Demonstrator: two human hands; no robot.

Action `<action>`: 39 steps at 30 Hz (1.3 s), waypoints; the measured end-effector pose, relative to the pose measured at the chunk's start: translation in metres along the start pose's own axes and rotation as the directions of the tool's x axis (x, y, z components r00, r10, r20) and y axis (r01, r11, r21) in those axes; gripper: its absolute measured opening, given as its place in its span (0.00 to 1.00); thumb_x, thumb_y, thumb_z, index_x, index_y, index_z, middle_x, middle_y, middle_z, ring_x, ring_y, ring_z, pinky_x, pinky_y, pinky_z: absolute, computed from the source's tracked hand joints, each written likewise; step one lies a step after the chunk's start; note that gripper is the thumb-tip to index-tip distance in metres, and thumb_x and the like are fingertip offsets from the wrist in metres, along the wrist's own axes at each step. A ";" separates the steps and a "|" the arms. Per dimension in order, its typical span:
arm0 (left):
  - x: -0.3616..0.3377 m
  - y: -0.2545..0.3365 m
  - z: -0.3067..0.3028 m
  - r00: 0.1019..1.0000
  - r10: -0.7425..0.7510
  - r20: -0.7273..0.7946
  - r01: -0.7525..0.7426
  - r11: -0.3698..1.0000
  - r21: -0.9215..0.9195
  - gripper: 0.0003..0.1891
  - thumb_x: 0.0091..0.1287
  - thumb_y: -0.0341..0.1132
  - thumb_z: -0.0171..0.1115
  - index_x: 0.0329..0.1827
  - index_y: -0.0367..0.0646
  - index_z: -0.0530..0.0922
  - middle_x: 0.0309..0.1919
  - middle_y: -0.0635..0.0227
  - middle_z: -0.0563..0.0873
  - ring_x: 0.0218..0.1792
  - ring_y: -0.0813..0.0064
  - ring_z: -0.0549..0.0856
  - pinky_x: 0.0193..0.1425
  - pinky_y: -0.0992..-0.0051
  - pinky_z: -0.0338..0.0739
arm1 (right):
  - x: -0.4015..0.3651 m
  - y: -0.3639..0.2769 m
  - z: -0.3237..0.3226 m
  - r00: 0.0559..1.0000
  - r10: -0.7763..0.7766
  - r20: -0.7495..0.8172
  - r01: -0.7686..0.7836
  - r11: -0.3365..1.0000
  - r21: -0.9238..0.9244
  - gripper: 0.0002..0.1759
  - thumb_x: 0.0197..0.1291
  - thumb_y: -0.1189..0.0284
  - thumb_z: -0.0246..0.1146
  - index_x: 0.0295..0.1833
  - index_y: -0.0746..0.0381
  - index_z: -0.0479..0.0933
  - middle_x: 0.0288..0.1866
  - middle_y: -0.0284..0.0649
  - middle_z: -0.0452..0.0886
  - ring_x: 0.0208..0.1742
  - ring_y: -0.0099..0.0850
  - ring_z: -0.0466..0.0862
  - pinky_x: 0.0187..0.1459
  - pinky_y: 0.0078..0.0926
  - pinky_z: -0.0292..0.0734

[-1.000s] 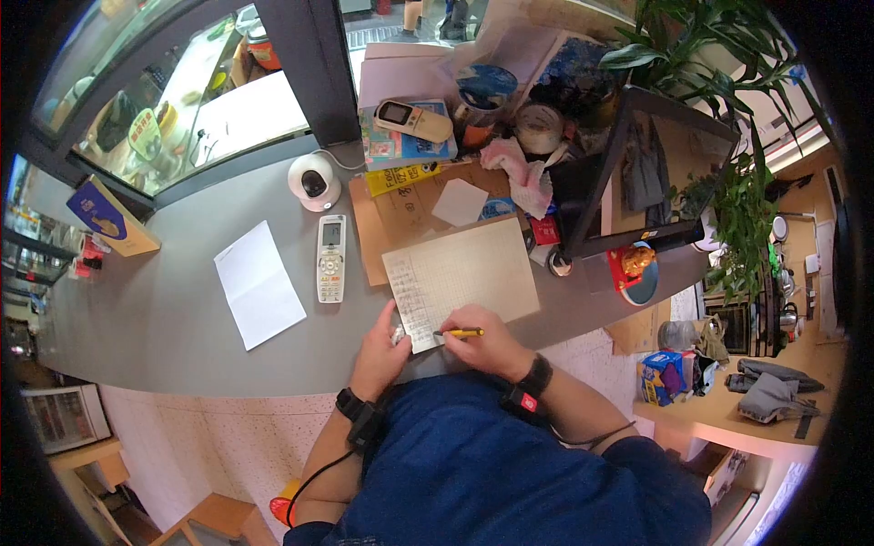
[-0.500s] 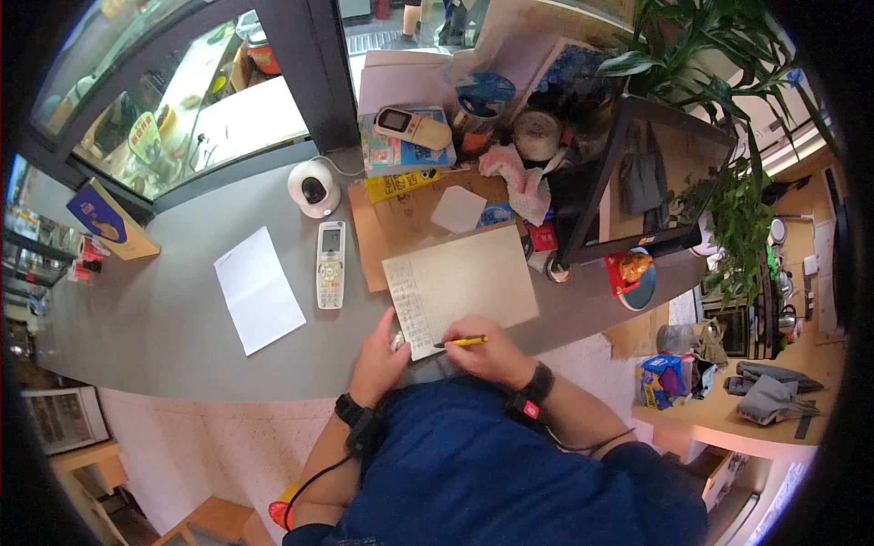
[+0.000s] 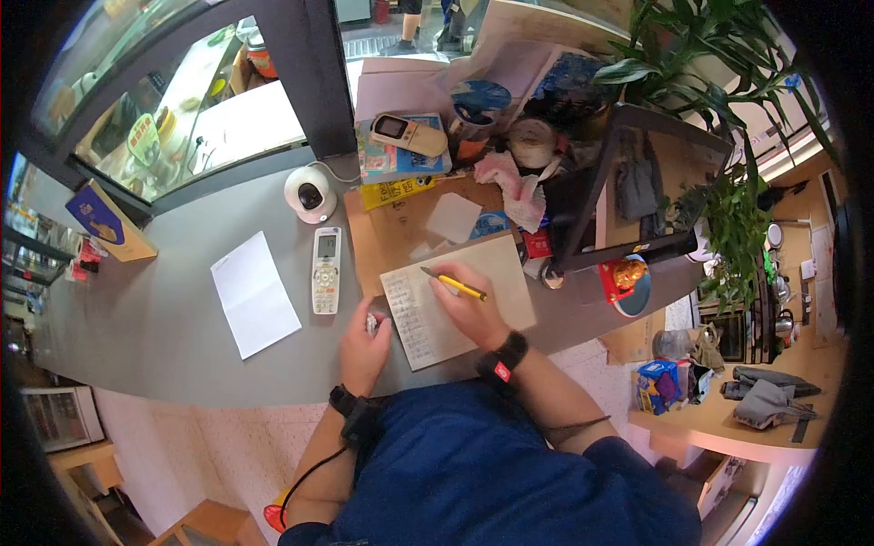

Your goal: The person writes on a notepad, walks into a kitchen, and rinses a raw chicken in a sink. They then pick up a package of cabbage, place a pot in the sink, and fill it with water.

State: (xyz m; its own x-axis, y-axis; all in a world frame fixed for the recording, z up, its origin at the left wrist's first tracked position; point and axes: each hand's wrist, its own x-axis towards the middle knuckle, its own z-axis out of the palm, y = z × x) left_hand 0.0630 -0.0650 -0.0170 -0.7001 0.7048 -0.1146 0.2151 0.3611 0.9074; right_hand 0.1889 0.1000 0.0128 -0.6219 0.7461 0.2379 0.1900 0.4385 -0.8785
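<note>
A sheet of cream paper lies on the desk in front of me, with a column of handwriting along its left side. My right hand is closed on a yellow pen, whose dark tip points at the upper part of the page near the writing. My left hand rests at the paper's lower left edge with its fingers curled. Something small and shiny shows between thumb and fingers there, too small to name.
Left of the paper are a white cordless phone, a folded white sheet and a white camera. Behind it lie cardboard, a beige handset and clutter. A dark monitor and a gold figurine stand right.
My right hand has moved the pen from the bottom of the page up towards the top of the writing. My left hand has shifted slightly left and its fingers have curled in.
</note>
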 end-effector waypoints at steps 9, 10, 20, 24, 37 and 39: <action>0.022 0.005 0.014 0.988 -0.139 0.071 0.153 0.949 -0.274 0.20 0.67 0.29 0.64 0.61 0.33 0.76 0.40 0.62 0.88 0.41 0.73 0.86 0.48 0.73 0.80 | 0.001 0.006 0.012 1.000 -0.020 0.015 0.020 1.000 -0.023 0.07 0.60 0.77 0.66 0.44 0.66 0.79 0.39 0.48 0.84 0.40 0.44 0.86 0.42 0.34 0.80; 0.025 0.002 0.015 0.982 -0.167 0.092 0.187 0.930 -0.316 0.18 0.68 0.30 0.63 0.59 0.33 0.77 0.38 0.64 0.87 0.36 0.76 0.85 0.41 0.76 0.79 | 0.001 0.007 0.012 0.999 -0.045 0.009 0.046 0.998 -0.047 0.08 0.61 0.76 0.65 0.44 0.66 0.79 0.39 0.48 0.84 0.40 0.43 0.86 0.42 0.35 0.81; 0.036 0.009 0.016 0.948 -0.260 0.181 0.313 0.860 -0.403 0.10 0.71 0.30 0.60 0.52 0.37 0.77 0.30 0.70 0.83 0.19 0.85 0.76 0.19 0.81 0.70 | 0.002 0.006 0.016 0.999 -0.053 0.012 0.053 0.997 -0.047 0.06 0.60 0.77 0.66 0.43 0.65 0.80 0.38 0.47 0.84 0.41 0.43 0.86 0.43 0.34 0.80; 0.037 0.010 0.016 0.943 -0.271 0.193 0.330 0.838 -0.434 0.08 0.71 0.29 0.59 0.50 0.38 0.77 0.30 0.71 0.83 0.19 0.86 0.76 0.19 0.82 0.70 | 0.002 0.010 0.018 0.997 -0.077 0.009 0.077 0.996 -0.050 0.07 0.59 0.77 0.67 0.43 0.65 0.80 0.39 0.47 0.85 0.42 0.43 0.86 0.45 0.34 0.80; 0.036 0.015 0.014 0.937 -0.278 0.209 0.343 0.840 -0.420 0.06 0.72 0.28 0.58 0.49 0.39 0.76 0.31 0.70 0.83 0.21 0.85 0.78 0.21 0.82 0.72 | 0.002 0.015 0.019 0.996 -0.094 0.006 0.094 0.993 -0.075 0.07 0.60 0.76 0.68 0.44 0.65 0.81 0.41 0.47 0.85 0.43 0.44 0.85 0.46 0.35 0.80; 0.036 0.015 0.014 0.934 -0.286 0.215 0.352 0.842 -0.409 0.06 0.72 0.28 0.58 0.49 0.39 0.76 0.31 0.70 0.83 0.21 0.85 0.78 0.21 0.82 0.73 | 0.001 0.014 0.019 0.996 -0.091 0.008 0.091 0.992 -0.084 0.07 0.60 0.76 0.68 0.44 0.65 0.81 0.41 0.47 0.85 0.43 0.44 0.85 0.46 0.35 0.80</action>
State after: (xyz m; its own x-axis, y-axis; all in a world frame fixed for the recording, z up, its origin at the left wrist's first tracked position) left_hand 0.0499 -0.0256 -0.0131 -0.5684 0.6866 -0.4532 -0.3437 0.3023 0.8891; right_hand 0.1763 0.0974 -0.0067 -0.6426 0.6992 0.3134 0.1960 0.5453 -0.8150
